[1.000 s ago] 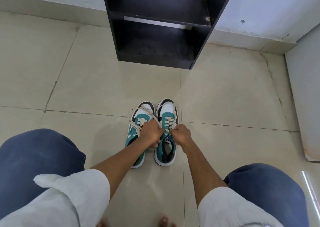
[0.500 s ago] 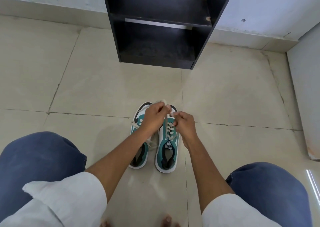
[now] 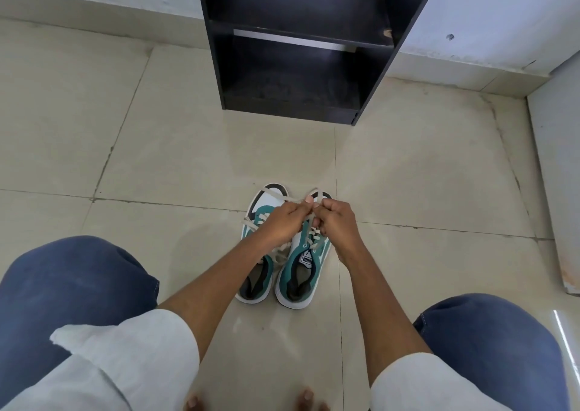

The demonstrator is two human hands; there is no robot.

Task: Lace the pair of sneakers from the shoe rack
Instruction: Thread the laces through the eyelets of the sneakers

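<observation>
Two teal, white and black sneakers stand side by side on the tiled floor, toes pointing away from me. My left hand [image 3: 284, 220] and my right hand [image 3: 337, 219] meet above the right sneaker [image 3: 301, 272], each pinching an end of its cream lace [image 3: 314, 195], which loops up between the fingertips. The left sneaker [image 3: 257, 272] has loose cream lace [image 3: 276, 194] trailing over its toe and side. My hands hide the front half of both shoes.
A black shoe rack [image 3: 292, 65] with bare shelves stands against the wall straight ahead. A white panel [image 3: 558, 191] leans at the right. My knees in blue trousers frame the shoes, and my bare toes [image 3: 304, 401] show at the bottom edge.
Both hands rose from the right sneaker's eyelets toward its toe, drawing the lace ends up and bringing them together. The shoes stayed in place.
</observation>
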